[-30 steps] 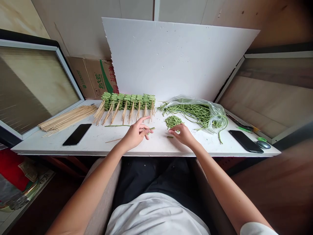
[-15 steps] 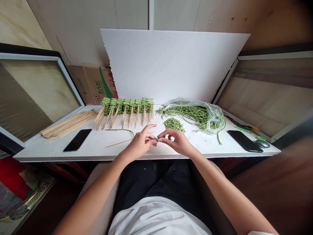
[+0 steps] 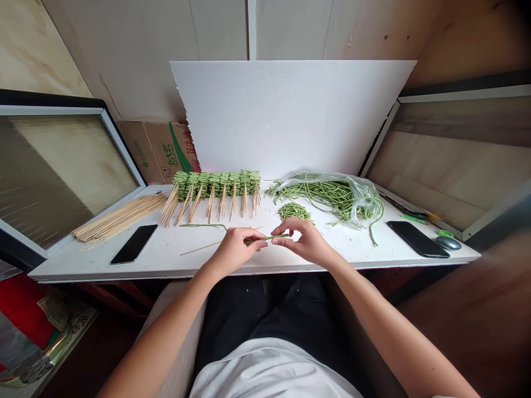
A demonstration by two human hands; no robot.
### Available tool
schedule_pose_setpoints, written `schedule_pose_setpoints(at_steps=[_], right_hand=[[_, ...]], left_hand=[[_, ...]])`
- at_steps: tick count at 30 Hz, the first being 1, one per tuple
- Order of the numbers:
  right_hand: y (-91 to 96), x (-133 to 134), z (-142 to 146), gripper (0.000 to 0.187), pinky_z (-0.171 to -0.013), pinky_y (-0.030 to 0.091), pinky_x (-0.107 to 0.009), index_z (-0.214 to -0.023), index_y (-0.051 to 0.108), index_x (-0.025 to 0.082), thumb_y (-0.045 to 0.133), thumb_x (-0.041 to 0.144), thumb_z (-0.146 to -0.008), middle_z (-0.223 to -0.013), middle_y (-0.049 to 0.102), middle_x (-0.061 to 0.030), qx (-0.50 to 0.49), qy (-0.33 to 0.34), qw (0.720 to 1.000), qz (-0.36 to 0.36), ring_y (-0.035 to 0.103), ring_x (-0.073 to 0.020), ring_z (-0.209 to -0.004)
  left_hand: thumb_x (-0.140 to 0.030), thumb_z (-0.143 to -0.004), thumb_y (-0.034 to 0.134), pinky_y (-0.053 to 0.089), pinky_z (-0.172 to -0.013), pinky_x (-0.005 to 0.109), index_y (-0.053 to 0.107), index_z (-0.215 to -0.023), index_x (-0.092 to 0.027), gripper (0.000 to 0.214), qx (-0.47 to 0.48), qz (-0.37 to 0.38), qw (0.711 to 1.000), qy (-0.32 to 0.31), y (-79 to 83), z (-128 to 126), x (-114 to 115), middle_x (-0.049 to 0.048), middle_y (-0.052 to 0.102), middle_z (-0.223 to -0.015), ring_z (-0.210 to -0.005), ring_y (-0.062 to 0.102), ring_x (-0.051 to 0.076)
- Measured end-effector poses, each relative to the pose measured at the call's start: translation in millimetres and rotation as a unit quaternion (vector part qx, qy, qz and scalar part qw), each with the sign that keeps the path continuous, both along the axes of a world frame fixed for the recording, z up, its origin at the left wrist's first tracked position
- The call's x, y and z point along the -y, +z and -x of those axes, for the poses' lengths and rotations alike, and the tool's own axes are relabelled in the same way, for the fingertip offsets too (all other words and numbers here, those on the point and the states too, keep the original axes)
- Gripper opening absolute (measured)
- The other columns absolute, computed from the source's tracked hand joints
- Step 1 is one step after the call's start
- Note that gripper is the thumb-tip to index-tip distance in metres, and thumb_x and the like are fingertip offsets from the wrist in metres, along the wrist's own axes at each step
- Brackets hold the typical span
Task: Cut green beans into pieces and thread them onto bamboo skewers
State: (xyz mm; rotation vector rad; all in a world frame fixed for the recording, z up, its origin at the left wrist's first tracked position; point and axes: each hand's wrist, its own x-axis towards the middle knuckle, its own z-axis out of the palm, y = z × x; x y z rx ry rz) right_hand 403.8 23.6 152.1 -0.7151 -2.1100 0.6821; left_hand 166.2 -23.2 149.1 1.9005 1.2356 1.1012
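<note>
My left hand (image 3: 237, 247) is closed on a green long bean (image 3: 274, 237), holding it just above the table's front part. The bean's other end reaches between the thumb and fingers of my right hand (image 3: 306, 242), which pinches around it. Left of my hands, another length of long bean (image 3: 203, 225) lies on the table and runs up to my left hand. A thin wooden skewer (image 3: 199, 249) lies beside it, partly hidden by that hand. Just behind my right hand is a small pile of short bean pieces (image 3: 293, 211).
Skewered bean bundles (image 3: 215, 185) stand stacked at the back, sticks toward me. Loose skewers (image 3: 120, 218) and a phone (image 3: 134, 244) lie left. A plastic bag of long beans (image 3: 332, 193) sits back right, with another phone (image 3: 417, 239) and a mouse (image 3: 448, 242) beyond.
My hands have moved slightly apart, and more of the bean shows between them. The raised left fingers have folded down around it. The view has tilted a little.
</note>
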Motion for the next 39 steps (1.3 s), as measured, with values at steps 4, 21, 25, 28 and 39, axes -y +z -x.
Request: schedule_pose_setpoints(at_steps=[4,21,25,28,39], right_hand=[[-3.6,5,7,0.02,-0.076,0.05,-0.037,-0.097,0.078,0.025,0.075,0.044,-0.097,-0.092,0.077,-0.0059,-0.019,0.009,1.0,-0.022,0.063,-0.022,-0.087],[-14.1,4,14,0.017,-0.092,0.047,-0.041,-0.087,0.071,0.024,0.064,0.014,-0.099,-0.083,0.073,-0.0039,-0.022,0.11,0.99,-0.085,0.058,-0.0238,-0.092],[-6.2,2,7,0.019,-0.091,0.047,-0.042,-0.084,0.073,0.024,0.07,0.033,-0.101,-0.082,0.072,-0.0055,-0.041,0.112,0.991,-0.06,0.06,-0.0242,-0.091],[2.4,-6,-7,0.033,-0.087,0.05,-0.042,-0.081,0.073,0.024,0.071,0.052,-0.097,-0.083,0.071,-0.0069,-0.082,0.076,0.993,-0.033,0.062,-0.0249,-0.088],[-70.7,-66,-26,0.025,-0.093,0.048,-0.047,-0.088,0.085,0.023,0.074,0.043,-0.096,-0.086,0.075,-0.0108,0.172,-0.159,0.969,-0.085,0.063,-0.03,-0.091]], left_hand=[[-0.027,-0.087,0.083,0.058,-0.074,0.029,0.085,-0.095,-0.02,0.011,0.009,-0.033,0.999,0.009,-2.8,-2,1,0.0051,0.082,-0.086,-0.074,0.074,0.019],[-0.002,-0.089,0.062,0.049,-0.071,0.027,0.078,-0.074,-0.018,0.027,-0.054,-0.156,0.984,-0.066,-18.9,-8,-3,0.0034,0.074,-0.076,-0.07,0.065,0.015],[-0.007,-0.091,0.062,0.049,-0.067,0.026,0.079,-0.078,-0.018,0.025,-0.042,-0.116,0.991,-0.058,-12.7,-2,-4,0.0035,0.076,-0.077,-0.069,0.067,0.014],[-0.011,-0.092,0.063,0.05,-0.066,0.026,0.08,-0.077,-0.018,0.023,-0.039,-0.117,0.992,-0.013,-8.3,9,-9,0.0045,0.077,-0.077,-0.07,0.069,0.016],[-0.04,-0.105,0.059,0.053,-0.074,0.029,0.081,-0.114,-0.018,0.032,-0.023,-0.094,0.995,0.013,-5.9,13,-12,0.0098,0.075,-0.099,-0.089,0.07,0.02]])
